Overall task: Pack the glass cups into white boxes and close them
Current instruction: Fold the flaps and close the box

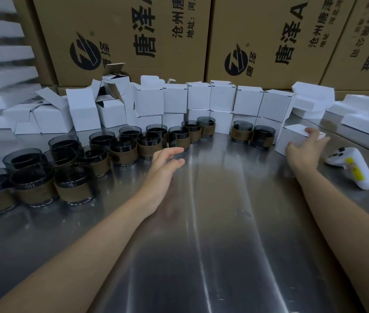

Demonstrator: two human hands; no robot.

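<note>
Right hand (304,146), right of centre, fingers spread and laid on a closed small white cardboard box (288,136), not curled round it. Left hand (167,160), centre, loosely open and holding nothing, just beside the smoky glass cups with brown sleeves (123,152) that run to lower left. All on a shiny steel table (201,233). Stacked white boxes (222,98) sit behind, and a white plastic controller (350,166) lies at right.

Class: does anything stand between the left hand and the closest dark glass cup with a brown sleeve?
Nothing visible does. The left hand hovers open just in front of the dark glass cup with a brown sleeve, with only bare steel table around them.
</note>
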